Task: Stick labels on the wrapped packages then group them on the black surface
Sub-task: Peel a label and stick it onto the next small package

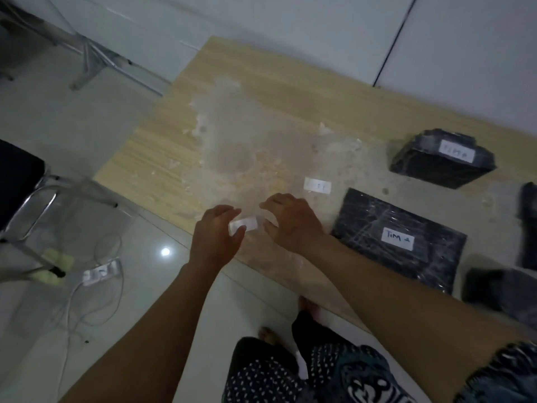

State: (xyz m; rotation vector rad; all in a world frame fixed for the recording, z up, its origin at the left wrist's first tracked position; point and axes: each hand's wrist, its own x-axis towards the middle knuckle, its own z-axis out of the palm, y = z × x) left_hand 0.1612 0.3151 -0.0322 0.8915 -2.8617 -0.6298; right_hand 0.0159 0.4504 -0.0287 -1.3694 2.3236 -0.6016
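Black wrapped packages (399, 245) bear white labels (397, 239); the table (261, 91) is pale wood-grained.

The scene is dim, with a cold grey-green cast and low contrast. A small round glare spot (165, 251) shines on the glossy floor tiles (87, 126) at lower left, the reflection of a lamp overhead; no hard shadows fall anywhere. The whole frame is soft. Motion blur smears the left hand (216, 235), the right hand (292, 221) and the white label (247, 225) between them. At the right edge, dark packages (505, 289) blur into shapeless patches. Wide-angle distortion bends the wooden board (261, 91) and stretches the forearms in the lower corners. Handwriting on the label of the flat package (399, 242) stays barely legible.
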